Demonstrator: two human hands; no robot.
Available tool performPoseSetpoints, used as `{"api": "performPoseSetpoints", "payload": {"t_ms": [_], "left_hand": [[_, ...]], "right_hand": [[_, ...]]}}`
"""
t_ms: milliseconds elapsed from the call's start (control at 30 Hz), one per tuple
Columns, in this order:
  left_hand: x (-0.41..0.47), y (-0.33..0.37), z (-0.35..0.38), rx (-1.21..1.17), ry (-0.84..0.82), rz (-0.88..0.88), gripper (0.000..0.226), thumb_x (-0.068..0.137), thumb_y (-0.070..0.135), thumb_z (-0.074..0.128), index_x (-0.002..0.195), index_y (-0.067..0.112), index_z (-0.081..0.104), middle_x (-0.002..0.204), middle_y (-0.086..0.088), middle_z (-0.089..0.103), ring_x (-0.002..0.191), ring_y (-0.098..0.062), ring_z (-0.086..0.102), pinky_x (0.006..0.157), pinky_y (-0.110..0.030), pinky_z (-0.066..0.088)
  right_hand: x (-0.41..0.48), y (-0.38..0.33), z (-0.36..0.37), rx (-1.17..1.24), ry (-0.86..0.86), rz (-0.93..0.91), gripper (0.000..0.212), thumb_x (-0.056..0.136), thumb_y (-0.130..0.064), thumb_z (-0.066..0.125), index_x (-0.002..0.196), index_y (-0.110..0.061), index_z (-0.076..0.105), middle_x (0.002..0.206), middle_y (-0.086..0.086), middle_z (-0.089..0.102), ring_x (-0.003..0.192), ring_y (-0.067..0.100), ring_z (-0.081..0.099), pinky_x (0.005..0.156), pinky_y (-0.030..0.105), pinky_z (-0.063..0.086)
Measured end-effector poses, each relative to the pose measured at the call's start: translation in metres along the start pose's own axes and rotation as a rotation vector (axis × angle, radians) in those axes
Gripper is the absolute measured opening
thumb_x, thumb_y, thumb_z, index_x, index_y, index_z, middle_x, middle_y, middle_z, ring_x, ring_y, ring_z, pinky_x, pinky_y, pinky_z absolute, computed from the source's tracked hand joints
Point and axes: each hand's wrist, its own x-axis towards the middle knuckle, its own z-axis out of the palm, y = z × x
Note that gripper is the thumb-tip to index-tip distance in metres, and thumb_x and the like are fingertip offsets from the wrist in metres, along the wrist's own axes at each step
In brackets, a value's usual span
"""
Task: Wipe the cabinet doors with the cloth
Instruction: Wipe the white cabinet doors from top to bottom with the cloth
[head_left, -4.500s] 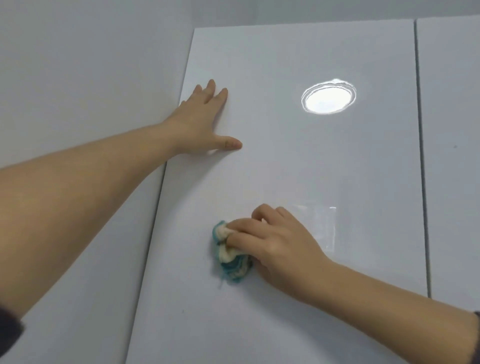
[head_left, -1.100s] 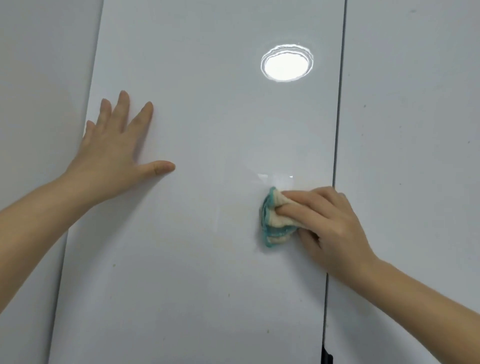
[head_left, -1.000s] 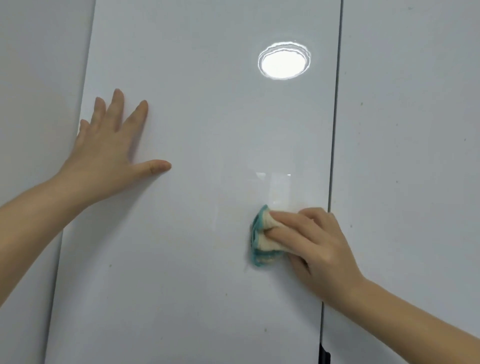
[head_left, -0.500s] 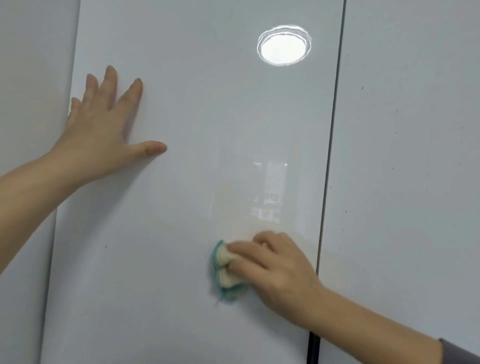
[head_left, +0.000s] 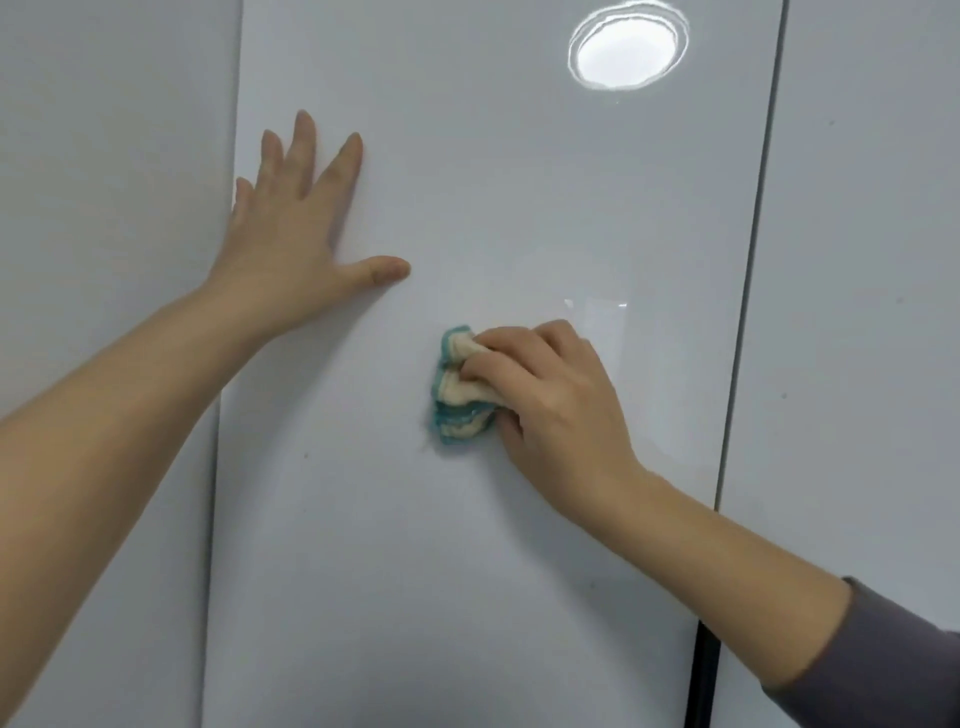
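Note:
A glossy white cabinet door (head_left: 467, 545) fills the middle of the head view. My right hand (head_left: 556, 410) presses a bunched cream and teal cloth (head_left: 460, 387) against the door's middle, fingers curled over it. My left hand (head_left: 296, 234) lies flat on the door near its left edge, fingers spread and thumb pointing right, holding nothing. The cloth sits below and to the right of that thumb.
A second white door (head_left: 857, 312) adjoins on the right, with a dark vertical gap (head_left: 748, 312) between them. A plain white panel (head_left: 104, 182) lies to the left. A round ceiling light reflection (head_left: 626, 49) shines near the door's top.
My right hand has slid the cloth leftward and upward across the door, from near its right edge toward the middle. My left hand stays flat in place.

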Motion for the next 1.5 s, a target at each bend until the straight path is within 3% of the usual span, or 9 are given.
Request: {"api": "performPoseSetpoints", "payload": {"t_ms": [167, 333, 500, 667, 833, 1033, 1200, 1367, 1500], "left_hand": [[-0.002, 0.002, -0.005, 0.015, -0.018, -0.001, 0.101, 0.081, 0.069, 0.055, 0.155, 0.033, -0.003, 0.163, -0.001, -0.018, 0.149, -0.028, -0.015, 0.12, -0.052, 0.0], [-0.001, -0.004, -0.009, 0.091, -0.014, 0.04, 0.096, 0.082, 0.071, 0.05, 0.155, 0.035, -0.002, 0.163, -0.001, -0.015, 0.15, -0.028, -0.009, 0.118, -0.053, 0.012], [-0.004, -0.012, -0.018, 0.129, -0.036, 0.069, 0.093, 0.083, 0.066, 0.056, 0.154, 0.042, 0.001, 0.164, 0.003, -0.01, 0.151, -0.024, -0.004, 0.115, -0.053, 0.017], [-0.002, -0.023, -0.026, 0.124, -0.07, 0.116, 0.091, 0.084, 0.057, 0.063, 0.152, 0.046, 0.004, 0.163, 0.01, -0.01, 0.15, -0.018, -0.003, 0.116, -0.05, 0.015], [-0.003, -0.028, -0.028, 0.079, -0.107, 0.135, 0.092, 0.084, 0.047, 0.069, 0.152, 0.047, 0.007, 0.163, 0.013, -0.01, 0.15, -0.015, -0.005, 0.118, -0.048, 0.014], [0.0, -0.032, -0.03, 0.062, -0.122, 0.152, 0.096, 0.081, 0.042, 0.073, 0.152, 0.045, 0.008, 0.163, 0.011, -0.008, 0.15, -0.018, -0.003, 0.12, -0.048, 0.015], [-0.001, -0.032, -0.032, 0.05, -0.143, 0.149, 0.097, 0.082, 0.039, 0.074, 0.153, 0.045, 0.008, 0.163, 0.011, -0.008, 0.15, -0.017, -0.004, 0.12, -0.048, 0.016], [-0.001, -0.031, -0.031, 0.063, -0.129, 0.153, 0.096, 0.083, 0.041, 0.073, 0.153, 0.044, 0.008, 0.163, 0.011, -0.009, 0.15, -0.017, -0.005, 0.12, -0.046, 0.016], [-0.003, -0.03, -0.032, 0.064, -0.135, 0.149, 0.098, 0.082, 0.045, 0.073, 0.153, 0.044, 0.006, 0.163, 0.012, -0.011, 0.15, -0.015, -0.006, 0.12, -0.047, 0.016]], "right_hand": [[-0.043, -0.04, 0.02, 0.022, -0.15, -0.242, 0.041, 0.102, -0.008, 0.032, 0.093, -0.016, 0.072, 0.11, -0.001, 0.069, 0.074, 0.027, 0.053, 0.061, 0.036, 0.038], [0.005, -0.034, 0.031, 0.045, 0.029, -0.005, 0.032, 0.096, -0.005, 0.041, 0.097, -0.012, 0.072, 0.111, -0.001, 0.069, 0.073, 0.028, 0.049, 0.06, 0.039, 0.042], [-0.046, -0.07, 0.05, 0.066, -0.148, -0.26, 0.032, 0.102, -0.01, 0.04, 0.095, -0.018, 0.07, 0.113, -0.002, 0.068, 0.076, 0.025, 0.05, 0.061, 0.036, 0.038], [0.017, -0.06, 0.058, 0.088, 0.025, -0.034, 0.024, 0.09, -0.007, 0.051, 0.097, -0.014, 0.072, 0.112, -0.003, 0.069, 0.073, 0.026, 0.049, 0.06, 0.035, 0.04], [-0.034, -0.101, 0.078, 0.121, -0.157, -0.255, 0.02, 0.093, -0.014, 0.051, 0.093, -0.019, 0.07, 0.108, -0.004, 0.068, 0.076, 0.021, 0.046, 0.063, 0.033, 0.034], [0.024, -0.101, 0.093, 0.156, -0.035, -0.04, 0.028, 0.086, -0.008, 0.046, 0.094, -0.015, 0.071, 0.108, -0.003, 0.069, 0.074, 0.025, 0.046, 0.06, 0.035, 0.037], [0.013, -0.114, 0.106, 0.159, -0.088, -0.256, 0.031, 0.082, -0.008, 0.043, 0.092, -0.016, 0.072, 0.099, -0.003, 0.069, 0.072, 0.023, 0.046, 0.058, 0.032, 0.033], [0.047, -0.117, 0.114, 0.16, -0.085, -0.062, 0.03, 0.082, -0.009, 0.046, 0.096, -0.017, 0.072, 0.102, -0.003, 0.069, 0.073, 0.021, 0.04, 0.062, 0.029, 0.023], [-0.021, -0.136, 0.11, 0.157, -0.236, -0.312, 0.024, 0.089, -0.019, 0.046, 0.086, -0.021, 0.07, 0.1, -0.005, 0.068, 0.077, 0.02, 0.041, 0.063, 0.032, 0.029]]}}
